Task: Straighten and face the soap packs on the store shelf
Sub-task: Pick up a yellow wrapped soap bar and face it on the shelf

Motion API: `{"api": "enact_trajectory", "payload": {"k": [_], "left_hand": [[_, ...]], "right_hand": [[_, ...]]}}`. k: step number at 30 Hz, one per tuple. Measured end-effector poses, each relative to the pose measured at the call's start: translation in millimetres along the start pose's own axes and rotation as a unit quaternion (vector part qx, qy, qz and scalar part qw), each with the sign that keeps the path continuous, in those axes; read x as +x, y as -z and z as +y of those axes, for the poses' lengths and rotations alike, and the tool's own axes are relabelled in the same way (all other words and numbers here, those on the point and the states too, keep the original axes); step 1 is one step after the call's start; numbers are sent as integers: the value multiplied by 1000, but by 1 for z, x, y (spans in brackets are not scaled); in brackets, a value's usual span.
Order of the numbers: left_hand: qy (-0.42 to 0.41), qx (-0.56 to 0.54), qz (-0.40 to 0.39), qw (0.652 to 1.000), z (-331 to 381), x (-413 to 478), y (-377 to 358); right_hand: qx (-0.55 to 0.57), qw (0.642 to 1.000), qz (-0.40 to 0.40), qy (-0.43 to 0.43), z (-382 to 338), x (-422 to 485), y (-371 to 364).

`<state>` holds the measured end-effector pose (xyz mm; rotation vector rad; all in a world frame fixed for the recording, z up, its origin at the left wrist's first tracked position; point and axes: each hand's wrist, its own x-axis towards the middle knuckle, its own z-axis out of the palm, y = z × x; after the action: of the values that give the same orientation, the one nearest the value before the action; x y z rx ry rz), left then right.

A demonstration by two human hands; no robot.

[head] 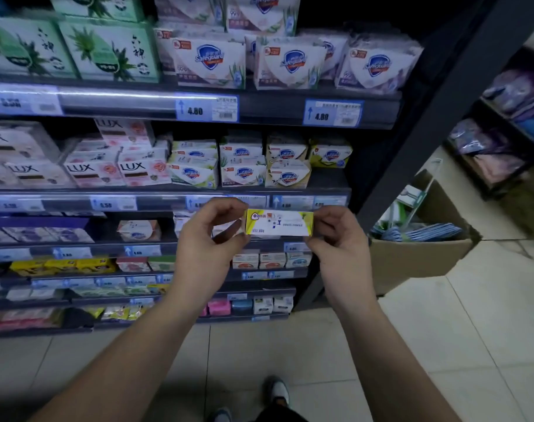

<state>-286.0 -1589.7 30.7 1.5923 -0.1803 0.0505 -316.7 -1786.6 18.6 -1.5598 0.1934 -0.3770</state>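
The fingers [227, 208] of the left hand [209, 242] curl over and pinch the left end of a small soap box [279, 223]. The right hand [335, 239] pinches the right end the same way, thumb below and fingers on top. The soap box lies level between them, long side across. It is off the shelf, in the air in front of a price rail [168, 202]. Its face is white with yellow-green ends and a shield badge with a white cross at the left. The small print on it is too fine to read.

Just above the soap box, yellow-green and white Safeguard packs [242, 167] stand stacked in rows, some of them crooked. Left of those are pink LUX packs [119, 172]. Higher above, larger white Safeguard packs [211, 62] sit over two price tags, one reading 4.80 [206, 109] and the other 4.80 [332, 113]. Up and to the left are green packs [107, 50] with a leafy plant and Chinese characters. Below the soap box, more small soap packs [271, 260] fill the lower shelves, their labels blurred.

To the right of the soap box, an open cardboard carton [411, 263] rests on the tiled floor [442, 345]. It holds blue-wrapped items [430, 233] that I cannot identify.
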Motion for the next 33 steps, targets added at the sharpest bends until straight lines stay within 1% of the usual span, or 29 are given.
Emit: {"api": "enact_trajectory", "payload": {"k": [2,5,7,10,12,14,16,17,18,20,24,26,29,31,33], "left_hand": [[-26,16,-16,999,3,6,-16],[-80,79,-34,993,9,17,-42],[-83,84,-22,993,14,25,-60],[-65,56,-2,996,21,41,-79],[-25,29,14,999,22,51,-85],[77,-47,28,996,21,64,-89],[194,-136,45,971,21,76,-91],[235,-172,56,955,20,82,-91],[260,-197,65,943,20,86,-91],[273,-215,69,935,16,92,-92],[260,-197,61,943,9,96,-96],[233,-164,46,957,6,96,-98],[147,-38,22,988,-1,95,-104],[85,48,11,995,-3,98,-112],[31,95,-2,995,-4,103,-122]], "right_hand": [[23,1000,11,-13,1,10,11],[83,994,23,-65,3,28,29],[107,989,23,-98,5,39,39],[120,985,30,-122,5,54,48],[130,982,32,-134,5,64,53],[155,975,34,-155,3,72,57],[191,966,35,-168,1,79,60],[198,965,30,-167,0,82,62],[197,967,21,-162,0,85,63],[192,968,4,-161,2,90,64],[183,968,-12,-171,7,96,67],[160,972,-22,-171,8,99,70],[94,986,-11,-137,13,104,75],[71,991,1,-111,15,109,82],[58,994,0,-92,18,115,87]]}}
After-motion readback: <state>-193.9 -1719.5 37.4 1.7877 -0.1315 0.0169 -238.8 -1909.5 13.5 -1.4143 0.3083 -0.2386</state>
